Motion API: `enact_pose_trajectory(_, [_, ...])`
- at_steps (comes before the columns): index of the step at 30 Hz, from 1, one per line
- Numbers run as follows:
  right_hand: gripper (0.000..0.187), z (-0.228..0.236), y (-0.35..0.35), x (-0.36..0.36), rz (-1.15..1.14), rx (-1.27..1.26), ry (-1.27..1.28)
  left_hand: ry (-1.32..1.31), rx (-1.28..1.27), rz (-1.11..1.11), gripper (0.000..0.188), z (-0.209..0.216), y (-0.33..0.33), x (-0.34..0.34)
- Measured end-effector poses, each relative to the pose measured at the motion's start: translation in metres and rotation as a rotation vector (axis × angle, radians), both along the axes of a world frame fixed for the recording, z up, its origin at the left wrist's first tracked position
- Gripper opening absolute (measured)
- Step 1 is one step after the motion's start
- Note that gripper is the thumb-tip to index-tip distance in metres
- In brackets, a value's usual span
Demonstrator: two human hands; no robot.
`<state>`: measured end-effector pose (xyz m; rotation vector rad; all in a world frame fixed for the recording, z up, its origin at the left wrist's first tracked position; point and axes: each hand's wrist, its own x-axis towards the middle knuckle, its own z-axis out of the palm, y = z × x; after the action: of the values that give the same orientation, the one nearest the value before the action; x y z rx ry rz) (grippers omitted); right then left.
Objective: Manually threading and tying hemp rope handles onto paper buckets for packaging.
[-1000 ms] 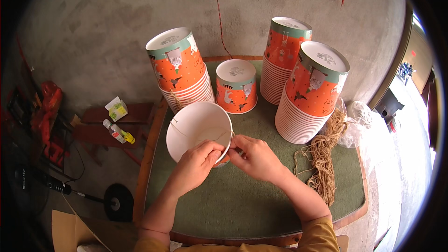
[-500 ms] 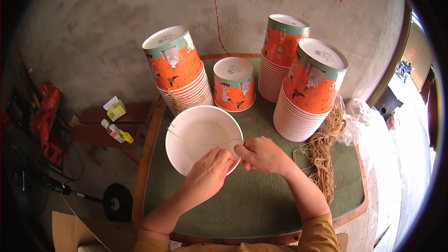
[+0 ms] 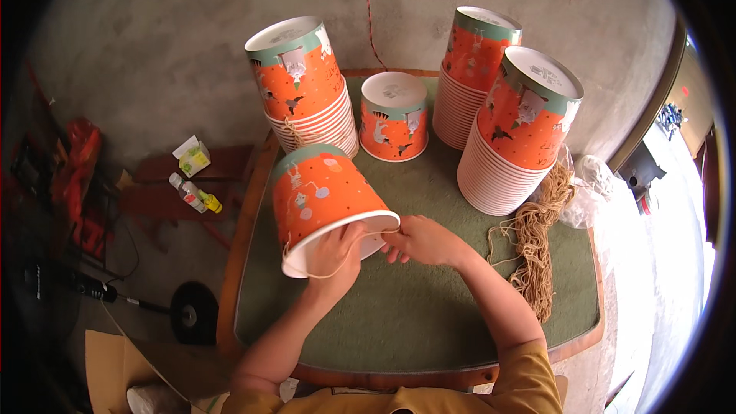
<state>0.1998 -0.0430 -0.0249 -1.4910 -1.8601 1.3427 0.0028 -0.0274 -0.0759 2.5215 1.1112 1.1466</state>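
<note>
An orange paper bucket [image 3: 326, 195] with a green base band and white rim tilts on its side, its mouth toward me. A thin tan cord [image 3: 355, 248] runs from the left of its rim, across my left hand, to the right of the rim. My left hand [image 3: 335, 259] reaches into the mouth with its fingers stretched along the inside; the fingertips are partly hidden. At the right rim, my right hand [image 3: 418, 241] pinches the cord where it meets the bucket, thumb and forefinger together, other fingers curled loosely below.
Upside-down bucket stacks stand at the back left [image 3: 299, 80], far right [image 3: 471, 69] and nearer right [image 3: 521, 126]. Between them sits a single upturned bucket [image 3: 393, 119]. A bundle of tan cord [image 3: 540, 245] lies at right on the green-topped table [image 3: 429, 322].
The bucket has tipped from mouth-up to lying with its mouth toward me. My left hand has moved from the near rim into the mouth; my right hand stays at the right rim.
</note>
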Motion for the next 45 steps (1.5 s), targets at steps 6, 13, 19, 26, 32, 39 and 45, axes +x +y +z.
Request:
enact_pose_trajectory(6, [0.039,-0.033,0.014,0.007,0.011,-0.129,-0.038,-0.165,-0.254,-0.059,0.004,-0.039,0.010,0.007])
enact_pose_trajectory(13, [0.045,-0.044,0.015,0.008,0.004,-0.108,0.004,-0.533,-0.628,-0.214,0.005,-0.046,0.007,0.020])
enact_pose_trajectory(19, [0.047,-0.054,0.013,0.011,0.003,-0.069,-0.012,-0.692,-0.733,-0.253,0.020,-0.039,0.004,0.024])
enact_pose_trajectory(26, [0.034,-0.066,-0.008,0.000,-0.130,0.118,-0.021,-0.690,-0.836,-0.272,0.017,-0.050,0.012,0.017])
enact_pose_trajectory(32, [0.029,-0.066,-0.019,-0.009,-0.254,0.392,-0.161,-0.741,-0.898,-0.284,0.012,-0.044,0.010,0.017])
enact_pose_trajectory(39, [0.028,-0.070,-0.019,-0.006,-0.220,0.505,-0.100,-0.808,-0.869,-0.306,0.012,-0.039,0.009,0.019])
enact_pose_trajectory(45, [0.020,-0.049,-0.030,-0.003,-0.125,0.786,-0.483,-0.714,-0.865,-0.327,0.011,-0.042,0.010,0.017])
